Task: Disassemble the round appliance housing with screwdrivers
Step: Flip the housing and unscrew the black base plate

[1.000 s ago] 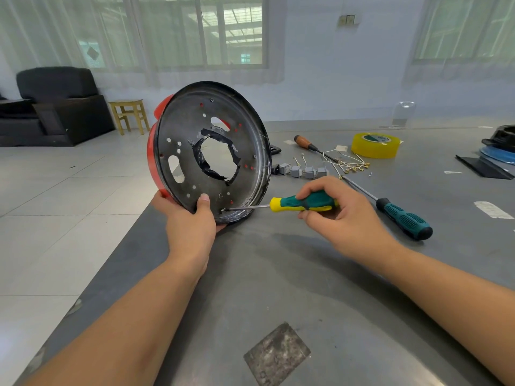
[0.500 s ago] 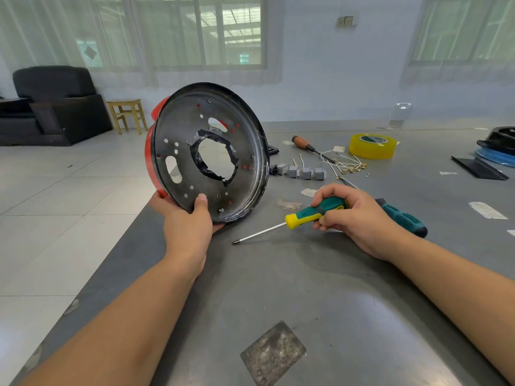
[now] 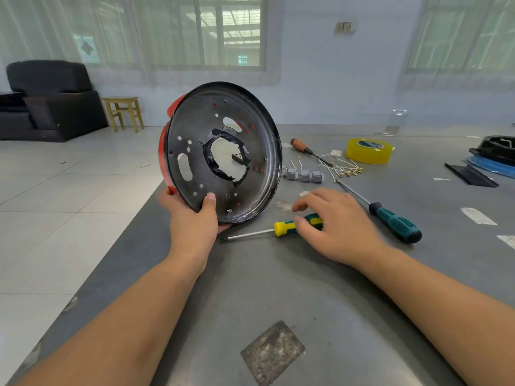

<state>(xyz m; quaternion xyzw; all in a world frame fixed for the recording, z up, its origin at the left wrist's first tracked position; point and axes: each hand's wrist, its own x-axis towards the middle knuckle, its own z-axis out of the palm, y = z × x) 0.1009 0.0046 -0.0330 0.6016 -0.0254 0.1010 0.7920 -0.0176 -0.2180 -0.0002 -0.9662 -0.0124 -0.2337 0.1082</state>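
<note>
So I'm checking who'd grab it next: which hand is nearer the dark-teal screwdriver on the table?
Right. The right hand lies just left of the dark-teal screwdriver, fingers over the yellow-and-green screwdriver. The left hand is farther off, holding the round housing at its lower rim.

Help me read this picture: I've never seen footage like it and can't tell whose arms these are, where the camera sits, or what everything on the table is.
There is no machine here. The one view comes from a camera worn on a person's head, looking down at their own bare arms. The left hand has its grip on a round black metal appliance housing with a red rim, standing it on edge on the grey metal table. The right hand is open above a yellow-and-green-handled screwdriver lying on the table; whether the fingers touch it is blurred. Further back lie a dark teal-handled screwdriver, an orange-handled screwdriver, three small grey connector blocks, loose white wires and a roll of yellow tape.
</note>
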